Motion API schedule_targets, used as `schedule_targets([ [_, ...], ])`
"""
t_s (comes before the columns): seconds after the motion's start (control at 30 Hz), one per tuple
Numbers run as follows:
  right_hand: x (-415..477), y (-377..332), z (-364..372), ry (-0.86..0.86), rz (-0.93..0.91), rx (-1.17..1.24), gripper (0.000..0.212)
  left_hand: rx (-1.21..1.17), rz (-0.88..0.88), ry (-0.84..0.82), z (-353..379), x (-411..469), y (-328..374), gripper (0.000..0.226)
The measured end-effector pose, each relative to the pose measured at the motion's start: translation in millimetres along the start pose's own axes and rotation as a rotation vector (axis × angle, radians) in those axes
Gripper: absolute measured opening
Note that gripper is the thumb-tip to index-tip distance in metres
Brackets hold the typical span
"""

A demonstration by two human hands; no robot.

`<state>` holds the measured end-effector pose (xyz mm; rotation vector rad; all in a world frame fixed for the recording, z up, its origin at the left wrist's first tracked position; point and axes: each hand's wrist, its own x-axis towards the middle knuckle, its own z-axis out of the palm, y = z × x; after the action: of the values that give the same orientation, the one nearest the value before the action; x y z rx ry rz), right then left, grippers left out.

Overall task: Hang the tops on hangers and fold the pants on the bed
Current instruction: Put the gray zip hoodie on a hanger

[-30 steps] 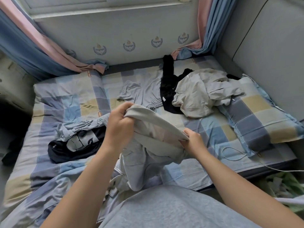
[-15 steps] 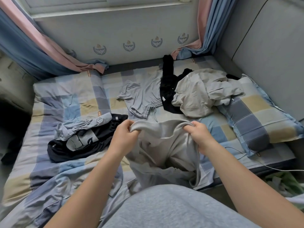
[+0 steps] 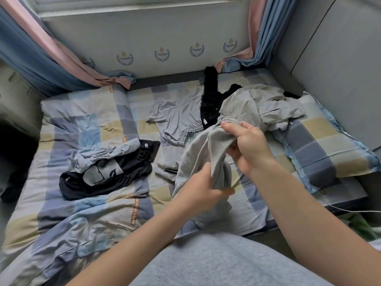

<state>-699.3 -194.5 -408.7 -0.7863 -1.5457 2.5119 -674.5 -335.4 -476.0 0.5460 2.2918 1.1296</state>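
1. Held above the near middle of the checked bed (image 3: 86,120): a grey garment with a ribbed band (image 3: 216,147), bunched and hanging down to the sheet.
2. Right hand (image 3: 249,147) at the top, thumb and fingers clamped on the ribbed band.
3. Left hand (image 3: 200,193) lower down, fingers curled tight round the bunched fabric, fingertips hidden behind the cloth.
4. Lying on the bed, left of centre: a black top with a grey print (image 3: 123,172), crumpled, with a pale blue-grey garment (image 3: 103,154) heaped across its far edge.
5. Farther back, spread flat: grey drawstring bottoms (image 3: 175,120), touching a black garment (image 3: 212,100) stretched toward the wall.
6. Over the black garment's right side and onto the checked pillow (image 3: 334,155): a rumpled beige-grey jacket-like piece (image 3: 259,104).
7. Held garment's kind, top or pants, impossible to tell; only band and folds on show.
8. Cut off past the bed's left edge: a dark shape (image 3: 14,182), unidentifiable.
9. Thin white cable (image 3: 340,210) trailing off the right side of the frame; green fabric (image 3: 362,223) beyond the bed's near corner, mostly out of view.
10. Blue and pink curtains (image 3: 47,48) pooled at the bed's far corners.
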Motion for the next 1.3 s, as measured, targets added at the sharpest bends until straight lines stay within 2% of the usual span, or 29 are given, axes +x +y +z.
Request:
schedule_targets([
  [0.07,-0.3,-5.4,0.9,-0.002,-0.023,0.042,0.003,0.036,-0.021,0.066,1.9,2.5,-6.5,0.008],
  [0.17,1.4,-10.9,-4.3,-0.017,-0.043,0.022,0.006,-0.07,-0.07,0.157,-7.3,6.7,-22.2,0.03],
  [0.27,0.1,-8.4,-15.5,-0.068,-0.014,-0.004,0.008,-0.311,-0.182,0.267,-19.3,7.1,-30.3,0.033],
  [0.4,-4.3,2.4,-32.5,-0.138,0.033,-0.031,0.012,-0.658,-0.281,0.397,-41.7,8.0,-30.3,0.024],
  [0.6,-14.7,43.4,-41.7,-0.185,0.121,-0.264,0.009,-0.906,-0.227,0.48,-79.0,9.6,-8.3,0.032],
  [0.63,-16.5,54.2,-41.3,-0.211,0.101,-0.348,0.014,-0.94,-0.199,0.459,-82.8,8.6,-0.9,0.035],
  [0.77,-20.6,96.3,-31.7,-0.46,0.062,-0.644,0.058,-1.021,-0.139,0.392,-87.4,4.2,26.2,0.026],
  [0.83,-18.2,113.0,-26.1,-0.527,0.062,-0.717,0.065,-1.045,-0.12,0.372,-87.0,1.4,37.4,0.022],
  [0.9,-11.7,125.8,-27.1,-0.516,-0.002,-0.844,0.054,-1.073,-0.103,0.368,-88.4,-0.9,43.0,0.021],
  [0.97,-2.3,132.3,-34.4,-0.45,-0.057,-0.929,0.031,-1.105,-0.09,0.365,-92.4,-3.2,42.3,0.022],
  [1.03,6.7,131.6,-45.4,-0.355,-0.041,-0.845,0.014,-1.12,-0.068,0.366,-98.1,-4.1,35.3,0.028],
  [1.1,9.7,122.2,-53.9,-0.281,-0.005,-0.683,0.008,-1.06,-0.035,0.356,-105.4,-2.4,23.0,0.037],
  [1.17,7.9,107.2,-56.5,-0.236,0.025,-0.536,0.01,-0.92,-0.04,0.345,-110.7,0.2,7.7,0.049],
  [1.3,4.1,74.9,-50.7,-0.167,-0.017,-0.396,0.013,-0.68,-0.168,0.208,-94.6,2.0,-19.7,0.049],
])
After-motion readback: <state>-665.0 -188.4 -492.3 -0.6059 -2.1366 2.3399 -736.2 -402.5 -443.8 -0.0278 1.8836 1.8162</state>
